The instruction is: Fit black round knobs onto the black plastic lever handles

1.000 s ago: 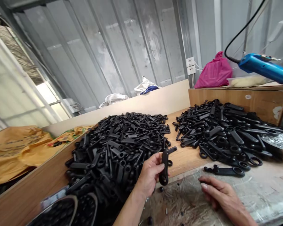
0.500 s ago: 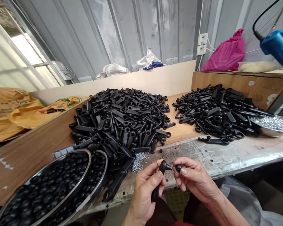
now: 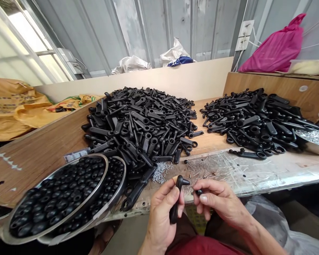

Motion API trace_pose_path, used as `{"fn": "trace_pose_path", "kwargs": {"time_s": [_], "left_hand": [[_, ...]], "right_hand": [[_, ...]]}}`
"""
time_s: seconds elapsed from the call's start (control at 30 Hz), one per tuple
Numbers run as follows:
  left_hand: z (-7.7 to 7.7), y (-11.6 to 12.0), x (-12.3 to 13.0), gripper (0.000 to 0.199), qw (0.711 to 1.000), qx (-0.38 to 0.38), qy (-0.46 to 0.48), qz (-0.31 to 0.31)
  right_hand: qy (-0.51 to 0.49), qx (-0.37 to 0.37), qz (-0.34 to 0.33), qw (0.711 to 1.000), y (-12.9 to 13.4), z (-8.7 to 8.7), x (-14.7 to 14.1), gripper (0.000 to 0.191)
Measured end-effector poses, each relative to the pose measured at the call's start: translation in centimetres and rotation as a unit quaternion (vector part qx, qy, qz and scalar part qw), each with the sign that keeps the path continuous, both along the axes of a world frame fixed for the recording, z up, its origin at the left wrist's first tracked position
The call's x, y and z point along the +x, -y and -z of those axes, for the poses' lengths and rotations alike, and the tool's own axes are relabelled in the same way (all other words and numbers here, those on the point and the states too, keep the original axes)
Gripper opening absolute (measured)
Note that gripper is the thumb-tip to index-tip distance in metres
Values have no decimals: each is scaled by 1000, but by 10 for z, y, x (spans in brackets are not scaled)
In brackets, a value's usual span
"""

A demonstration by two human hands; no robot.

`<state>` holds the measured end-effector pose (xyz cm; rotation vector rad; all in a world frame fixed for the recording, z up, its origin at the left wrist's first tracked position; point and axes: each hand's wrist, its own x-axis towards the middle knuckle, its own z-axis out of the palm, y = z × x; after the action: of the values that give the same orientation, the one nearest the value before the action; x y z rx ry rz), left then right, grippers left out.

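My left hand (image 3: 162, 212) is closed around a black crank handle (image 3: 179, 182), held upright with its thin peg pointing right. Thumb and fingers of my right hand (image 3: 220, 200) pinch a small round black knob (image 3: 199, 192). The knob is just right of the peg tip and slightly below it, with a small gap between them. Beyond my hands lies a big heap of similar crank handles (image 3: 149, 120). Small silver pins (image 3: 161, 171) are scattered at the front of that heap.
At left, two overlapping metal bowls (image 3: 106, 170) hold black knobs. A second heap of handles (image 3: 252, 122) lies at right, beside a bowl of pins (image 3: 315, 138). Wooden boards edge the bench (image 3: 223, 173). A pink bag (image 3: 276, 46) rests on the right-hand ledge.
The head view has shifted, moving the bench items in the picture. The knob in my right hand now sits lower relative to the peg. Both hands keep their holds.
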<state>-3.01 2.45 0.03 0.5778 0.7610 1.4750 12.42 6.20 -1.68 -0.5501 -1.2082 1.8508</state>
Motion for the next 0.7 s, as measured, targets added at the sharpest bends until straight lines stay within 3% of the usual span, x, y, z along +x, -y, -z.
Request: {"fn": "trace_pose_path", "kwargs": {"time_s": [0.2, 0.43, 0.6, 0.7], "left_hand": [[4, 4, 0, 32, 1000, -18, -5, -21], [7, 8, 14, 31, 999, 35, -39, 4], [11, 10, 13, 29, 998, 41, -52, -12], [13, 11, 13, 29, 997, 45, -60, -26]], "right_hand": [[112, 66, 21, 991, 1, -7, 18, 22], [48, 27, 12, 998, -3, -7, 10, 25], [68, 70, 61, 993, -14, -4, 8, 20], [25, 1, 59, 998, -17, -3, 8, 22]]}}
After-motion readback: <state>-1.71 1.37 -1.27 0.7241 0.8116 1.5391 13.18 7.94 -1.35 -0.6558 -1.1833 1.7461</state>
